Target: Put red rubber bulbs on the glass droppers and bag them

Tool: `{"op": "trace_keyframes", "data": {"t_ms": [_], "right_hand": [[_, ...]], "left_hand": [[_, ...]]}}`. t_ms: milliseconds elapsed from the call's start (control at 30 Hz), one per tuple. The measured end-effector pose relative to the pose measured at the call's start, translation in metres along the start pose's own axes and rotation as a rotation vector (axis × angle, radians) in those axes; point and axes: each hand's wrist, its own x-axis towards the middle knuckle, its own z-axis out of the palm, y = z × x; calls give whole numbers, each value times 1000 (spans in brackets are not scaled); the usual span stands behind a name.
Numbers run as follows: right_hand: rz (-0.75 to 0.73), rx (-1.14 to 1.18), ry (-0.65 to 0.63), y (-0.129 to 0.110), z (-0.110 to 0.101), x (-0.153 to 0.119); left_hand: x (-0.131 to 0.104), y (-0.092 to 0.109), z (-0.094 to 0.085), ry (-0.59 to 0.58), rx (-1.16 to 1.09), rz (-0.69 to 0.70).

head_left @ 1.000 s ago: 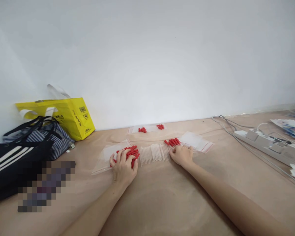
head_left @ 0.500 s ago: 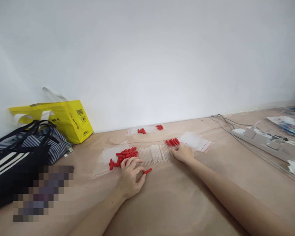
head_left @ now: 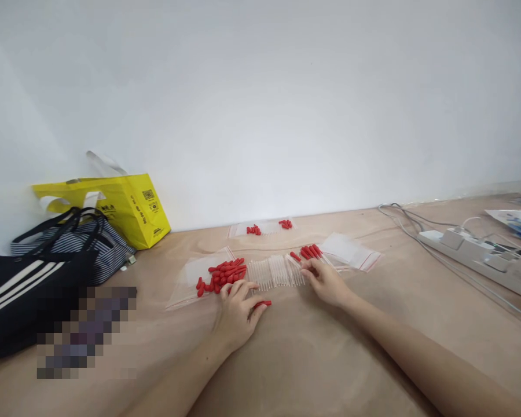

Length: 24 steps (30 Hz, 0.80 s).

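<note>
My left hand (head_left: pixel 238 317) is closed, with a red rubber bulb (head_left: pixel 264 303) pinched between thumb and fingers. It sits just in front of a heap of red bulbs (head_left: pixel 226 271) lying on a clear zip bag (head_left: pixel 180 295). To its right, a row of thin clear dropper tubes (head_left: pixel 273 272) lies side by side. My right hand (head_left: pixel 325 282) is at the row's right end, fingertips pinched together. A red-bulbed dropper (head_left: pixel 294 256) slants up and left from those fingertips; its tube is mostly hidden. Several more red bulbs (head_left: pixel 311 251) lie in a line just beyond.
A second zip bag (head_left: pixel 351 250) lies at the right. Near the wall is another bag (head_left: pixel 238 230) with tubes and red bulbs. Power strip (head_left: pixel 473 255) and cables lie at the right; a yellow bag (head_left: pixel 143 208) and black bag (head_left: pixel 39 284) stand at the left.
One red-bulbed dropper now lies apart, left of the line of bulbs, by my right fingertips. My left hand still holds its bulb, now turned more level. The view has shifted slightly.
</note>
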Motion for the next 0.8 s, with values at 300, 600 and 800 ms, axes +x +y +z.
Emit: {"op": "trace_keyframes", "data": {"t_ms": [300,600,800], "right_hand": [[-320,-81,-182,-26,16,-29],[-311,-87,-159,-28,20,-29],[-326,-99,-180,-30,20,-31]], "left_hand": [[-2,-2,1,-16,-25,-48],[-1,0,0,14,-17,-24],[-1,0,0,17,-33,-27]]}}
